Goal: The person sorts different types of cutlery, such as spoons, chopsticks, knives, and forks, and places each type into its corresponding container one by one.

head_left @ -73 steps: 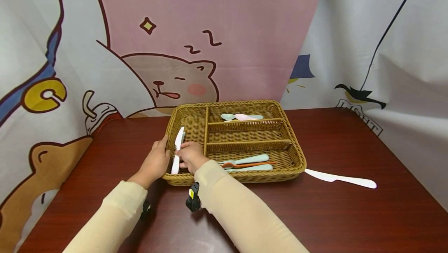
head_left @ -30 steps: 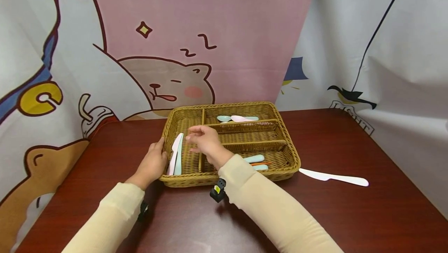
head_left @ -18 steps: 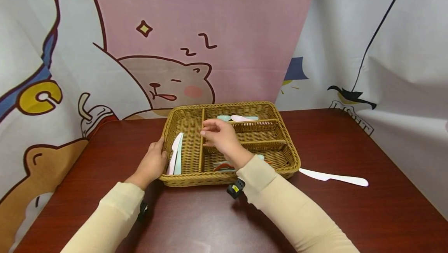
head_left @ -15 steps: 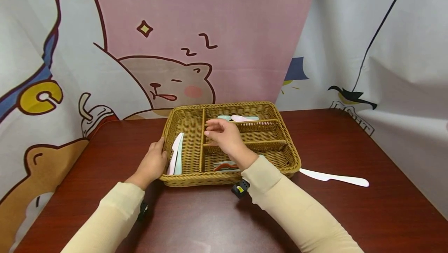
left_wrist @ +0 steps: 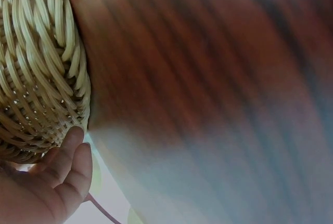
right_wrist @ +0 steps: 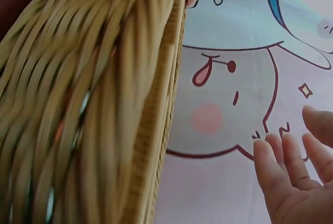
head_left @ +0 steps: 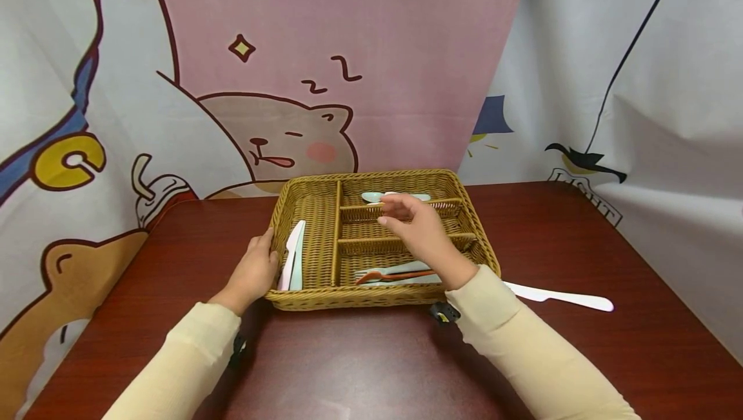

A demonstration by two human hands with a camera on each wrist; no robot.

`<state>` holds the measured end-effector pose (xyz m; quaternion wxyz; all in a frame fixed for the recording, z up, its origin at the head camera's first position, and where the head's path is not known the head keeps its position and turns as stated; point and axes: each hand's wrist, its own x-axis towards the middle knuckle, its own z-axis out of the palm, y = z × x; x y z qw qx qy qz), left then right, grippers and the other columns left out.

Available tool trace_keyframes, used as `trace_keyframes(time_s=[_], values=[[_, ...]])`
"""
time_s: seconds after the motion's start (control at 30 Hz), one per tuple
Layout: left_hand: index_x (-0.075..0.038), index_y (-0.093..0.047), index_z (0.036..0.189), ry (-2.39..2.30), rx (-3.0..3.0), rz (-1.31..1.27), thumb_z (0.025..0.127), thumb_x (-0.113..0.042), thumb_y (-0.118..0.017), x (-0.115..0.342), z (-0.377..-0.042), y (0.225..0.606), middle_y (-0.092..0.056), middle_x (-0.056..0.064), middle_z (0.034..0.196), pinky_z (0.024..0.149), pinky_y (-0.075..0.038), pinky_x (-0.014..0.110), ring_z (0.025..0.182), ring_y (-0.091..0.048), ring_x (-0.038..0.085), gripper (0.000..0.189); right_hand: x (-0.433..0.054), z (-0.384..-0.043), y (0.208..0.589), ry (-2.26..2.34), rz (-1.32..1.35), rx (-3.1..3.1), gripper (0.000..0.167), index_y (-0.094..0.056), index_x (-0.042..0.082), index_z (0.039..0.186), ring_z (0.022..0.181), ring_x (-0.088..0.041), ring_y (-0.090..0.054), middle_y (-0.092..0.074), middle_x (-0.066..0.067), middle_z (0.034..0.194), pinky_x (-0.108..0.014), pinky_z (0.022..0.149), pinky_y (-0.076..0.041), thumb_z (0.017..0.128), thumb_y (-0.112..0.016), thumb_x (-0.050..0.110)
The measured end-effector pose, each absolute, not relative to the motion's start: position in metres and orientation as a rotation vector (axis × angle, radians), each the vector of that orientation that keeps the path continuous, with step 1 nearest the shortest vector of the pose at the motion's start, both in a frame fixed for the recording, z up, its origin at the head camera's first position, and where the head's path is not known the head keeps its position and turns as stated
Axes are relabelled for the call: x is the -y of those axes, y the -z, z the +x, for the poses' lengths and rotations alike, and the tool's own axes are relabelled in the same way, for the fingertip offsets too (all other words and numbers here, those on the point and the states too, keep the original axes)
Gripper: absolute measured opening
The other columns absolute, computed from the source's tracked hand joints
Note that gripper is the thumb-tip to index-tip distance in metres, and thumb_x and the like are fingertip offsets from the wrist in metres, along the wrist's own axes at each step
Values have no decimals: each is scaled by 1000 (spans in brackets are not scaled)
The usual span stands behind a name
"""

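Note:
My left hand rests against the left wall of a wicker cutlery basket, fingers along its outer side and thumb by the rim. In the left wrist view, the fingers of this left hand lie fairly straight against the weave. My right hand hovers over the basket's right-hand compartments with fingers loosely bent and nothing in them. A pale pink knife and a mint knife lie side by side in the left compartment. The right wrist view shows the right hand spread apart from the basket wall.
The front compartment holds mint cutlery and an orange piece. Mint and pink spoons, one a mint spoon, lie in the back compartment. A white knife lies on the table right of the basket. A printed curtain hangs behind.
My right hand has let go of the pale pink knife in the left compartment, lifted, and moved right across the basket. My left hand stays at the basket's left side.

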<state>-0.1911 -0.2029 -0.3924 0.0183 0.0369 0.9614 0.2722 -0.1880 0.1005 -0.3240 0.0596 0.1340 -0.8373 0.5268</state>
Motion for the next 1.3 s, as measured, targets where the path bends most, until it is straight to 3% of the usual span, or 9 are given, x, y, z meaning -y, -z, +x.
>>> trace_keyframes(time_s=[0.7, 0.83, 0.97, 1.3], values=[[9, -13, 151, -825, -2972, 101, 102, -9, -33, 201, -190, 390, -28, 35, 143, 108, -31, 54, 133, -35, 45, 56, -203, -177, 333, -1181, 425, 2594, 43, -58, 2, 130, 107, -30, -56, -59, -17, 116, -49, 86, -47, 89, -70, 7], [7, -12, 152, -833, -2962, 87, 102, -10, -32, 200, -191, 390, -28, 33, 144, 108, -31, 55, 133, -35, 44, 56, -222, -174, 337, -1144, 389, 2592, 42, -58, 2, 129, 104, -30, -57, -59, -17, 114, -29, 84, -49, 89, -70, 9], [6, -11, 152, -839, -2958, 89, 103, -11, -32, 201, -192, 391, -27, 33, 145, 108, -31, 55, 133, -35, 44, 56, -240, -171, 339, -1087, 370, 2592, 41, -59, 2, 128, 101, -26, -57, -60, -16, 114, -6, 75, -41, 89, -70, 9], [6, -11, 152, -849, -2950, 93, 103, -12, -32, 202, -192, 392, -27, 33, 145, 107, -32, 55, 133, -36, 44, 56, -275, -161, 345, -936, 392, 2711, 39, -64, 6, 121, 99, -23, -57, -62, -13, 114, -13, 72, -46, 86, -75, 17]])
